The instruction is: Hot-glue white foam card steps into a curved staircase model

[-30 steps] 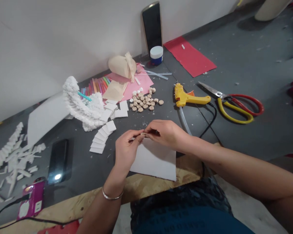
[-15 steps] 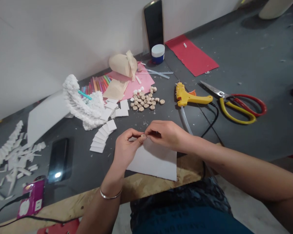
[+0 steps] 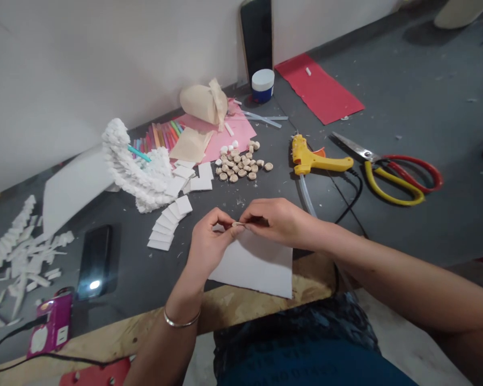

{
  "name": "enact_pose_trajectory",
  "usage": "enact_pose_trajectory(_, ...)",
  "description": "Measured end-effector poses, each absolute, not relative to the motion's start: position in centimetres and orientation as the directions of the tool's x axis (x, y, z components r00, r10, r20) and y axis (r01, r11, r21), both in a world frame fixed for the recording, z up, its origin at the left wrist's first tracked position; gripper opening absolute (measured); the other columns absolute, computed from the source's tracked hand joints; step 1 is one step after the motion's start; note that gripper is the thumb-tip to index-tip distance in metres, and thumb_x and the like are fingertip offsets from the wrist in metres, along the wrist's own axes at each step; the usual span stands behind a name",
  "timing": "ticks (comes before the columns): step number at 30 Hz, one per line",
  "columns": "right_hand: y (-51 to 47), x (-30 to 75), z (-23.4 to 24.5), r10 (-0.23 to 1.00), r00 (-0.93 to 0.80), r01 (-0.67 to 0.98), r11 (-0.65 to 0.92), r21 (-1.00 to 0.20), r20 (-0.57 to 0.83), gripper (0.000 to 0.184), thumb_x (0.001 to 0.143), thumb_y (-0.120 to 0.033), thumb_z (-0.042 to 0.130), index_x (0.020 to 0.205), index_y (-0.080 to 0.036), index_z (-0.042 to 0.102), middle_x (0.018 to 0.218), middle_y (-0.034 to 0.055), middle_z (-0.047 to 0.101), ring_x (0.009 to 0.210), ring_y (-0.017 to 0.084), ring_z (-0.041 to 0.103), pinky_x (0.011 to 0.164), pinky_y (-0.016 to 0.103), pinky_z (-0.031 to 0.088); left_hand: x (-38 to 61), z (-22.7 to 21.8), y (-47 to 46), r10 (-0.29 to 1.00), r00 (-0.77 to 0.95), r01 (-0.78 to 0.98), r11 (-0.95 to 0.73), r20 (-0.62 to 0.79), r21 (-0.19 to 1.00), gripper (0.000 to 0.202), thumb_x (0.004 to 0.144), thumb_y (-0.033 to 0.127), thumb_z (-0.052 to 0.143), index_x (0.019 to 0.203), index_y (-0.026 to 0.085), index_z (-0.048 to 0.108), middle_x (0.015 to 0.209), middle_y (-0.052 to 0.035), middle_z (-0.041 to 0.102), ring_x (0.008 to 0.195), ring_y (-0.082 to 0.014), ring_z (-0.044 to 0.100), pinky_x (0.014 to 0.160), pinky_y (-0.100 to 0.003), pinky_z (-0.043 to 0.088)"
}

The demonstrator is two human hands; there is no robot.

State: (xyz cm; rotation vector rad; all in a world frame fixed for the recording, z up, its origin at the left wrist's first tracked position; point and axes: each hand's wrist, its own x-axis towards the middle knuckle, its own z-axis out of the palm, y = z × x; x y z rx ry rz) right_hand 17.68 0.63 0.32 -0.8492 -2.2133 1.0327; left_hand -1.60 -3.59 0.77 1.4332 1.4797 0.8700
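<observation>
My left hand and my right hand meet fingertip to fingertip, both pinching a small beige paper strip. Fingers partly cover it, so its full shape does not show. Beneath the hands lies a white sheet at the table's front edge. Just beyond them is a pile of small round beige paper coils, with a few white bits at its back. Left of my left hand, square white cards are fanned out in a curved row.
To the right lie a yellow glue gun with its cord and large scissors. White fluffy craftwork, a beige paper roll, a jar and red paper sit farther back. A phone lies left.
Both hands stay together over the white sheet. Slightly more of the beige strip shows between the fingertips, and the whole view has shifted a little.
</observation>
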Motion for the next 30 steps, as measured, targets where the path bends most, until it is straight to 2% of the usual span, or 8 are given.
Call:
enact_pose_trajectory(5, 0.66, 17.89, 0.33, 0.656, -0.708, 0.233, 0.565, -0.791, 0.260, 0.018, 0.092, -0.015, 0.051, 0.094, -0.014, 0.069, 0.085, 0.0059, 0.066, 0.075, 0.013, 0.059, 0.066, 0.025, 0.044, -1.59, 0.79, -3.54, 0.980, 0.086, 0.332, 0.143, -0.181, 0.932, 0.033, 0.069, 0.036, 0.080, 0.070, 0.019, 0.052, 0.066, 0.0049, 0.051, 0.054, -0.0076, 0.048, 0.049, -0.019, 0.041)
enact_pose_trajectory(10, 0.86, 17.87, 0.10, 0.641, -0.728, 0.216, 0.550, -0.807, 0.242, 0.015, 0.092, -0.018, 0.055, 0.092, -0.014, 0.070, 0.083, 0.0048, 0.067, 0.075, 0.012, 0.060, 0.067, 0.024, 0.045, -1.27, 0.86, -3.76, 0.963, 0.104, 0.302, 0.208, -0.249, 0.930, 0.039, 0.064, 0.034, 0.082, 0.066, 0.021, 0.045, 0.060, 0.0073, 0.047, 0.050, -0.0082, 0.049, 0.048, -0.021, 0.043)
enact_pose_trajectory(16, 0.90, 17.71, 0.40, 0.663, -0.734, 0.234, 0.454, -0.859, 0.150, 0.010, 0.087, -0.019, 0.062, 0.086, -0.016, 0.071, 0.076, 0.0001, 0.068, 0.067, 0.009, 0.058, 0.062, 0.021, 0.041, -1.24, 1.08, -4.05, 0.985, 0.123, 0.546, 0.035, -0.121, 0.837, 0.041, 0.065, 0.034, 0.082, 0.064, 0.020, 0.044, 0.061, 0.0073, 0.046, 0.052, -0.0079, 0.043, 0.048, -0.020, 0.033)
enact_pose_trajectory(20, 0.71, 17.61, 0.83, 0.709, -0.705, 0.264, 0.292, -0.919, 0.023, 0.012, 0.087, -0.023, 0.060, 0.084, -0.015, 0.069, 0.069, -0.0010, 0.065, 0.061, 0.009, 0.055, 0.058, 0.021, 0.040, -1.32, 1.39, -4.14, 0.993, 0.115, 0.638, -0.058, -0.020, 0.768, 0.036, 0.067, 0.031, 0.081, 0.065, 0.020, 0.047, 0.062, 0.0065, 0.049, 0.056, -0.0090, 0.045, 0.051, -0.021, 0.036)
enact_pose_trajectory(23, 0.91, 17.69, 0.81, 0.725, -0.683, 0.181, 0.057, -0.982, -0.083, 0.019, 0.088, -0.033, 0.059, 0.086, -0.015, 0.067, 0.065, -0.0020, 0.062, 0.057, 0.008, 0.054, 0.055, 0.021, 0.041, -1.31, 1.58, -4.12, 0.996, 0.092, 0.559, -0.063, 0.013, 0.827, 0.029, 0.070, 0.035, 0.080, 0.073, 0.020, 0.055, 0.068, 0.0043, 0.055, 0.062, -0.0101, 0.052, 0.056, -0.021, 0.044)
enact_pose_trajectory(25, 1.16, 17.75, 0.68, 0.722, -0.682, 0.098, -0.068, -0.993, -0.117, 0.023, 0.088, -0.038, 0.061, 0.086, -0.015, 0.066, 0.065, -0.0024, 0.060, 0.056, 0.008, 0.053, 0.055, 0.021, 0.042, -1.33, 1.51, -4.08, 0.997, 0.075, 0.433, -0.047, 0.016, 0.900, 0.028, 0.073, 0.037, 0.078, 0.089, 0.021, 0.062, 0.076, 0.0021, 0.060, 0.069, -0.0116, 0.058, 0.058, -0.021, 0.049)
enact_pose_trajectory(27, 1.35, 17.76, 0.59, 0.706, -0.697, 0.044, -0.132, -0.990, -0.125, 0.025, 0.087, -0.040, 0.062, 0.082, -0.015, 0.065, 0.064, -0.0026, 0.059, 0.056, 0.008, 0.052, 0.055, 0.022, 0.043, -1.37, 1.31, -4.04, 0.995, 0.097, 0.317, -0.043, 0.012, 0.948, 0.034, 0.076, 0.037, 0.076, 0.104, 0.022, 0.065, 0.086, -0.0011, 0.063, 0.077, -0.0135, 0.062, 0.060, -0.022, 0.052)
enact_pose_trajectory(30, 1.41, 17.69, 0.60, 0.670, -0.730, 0.018, -0.179, -0.984, -0.135, 0.026, 0.086, -0.040, 0.064, 0.076, -0.016, 0.063, 0.064, -0.0024, 0.059, 0.056, 0.007, 0.052, 0.054, 0.022, 0.043, -1.40, 0.99, -3.99, 0.988, 0.153, 0.229, -0.073, 0.038, 0.971, 0.025, 0.079, 0.036, 0.073, 0.101, 0.023, 0.071, 0.092, -0.0035, 0.064, 0.079, -0.0143, 0.064, 0.062, -0.024, 0.056)
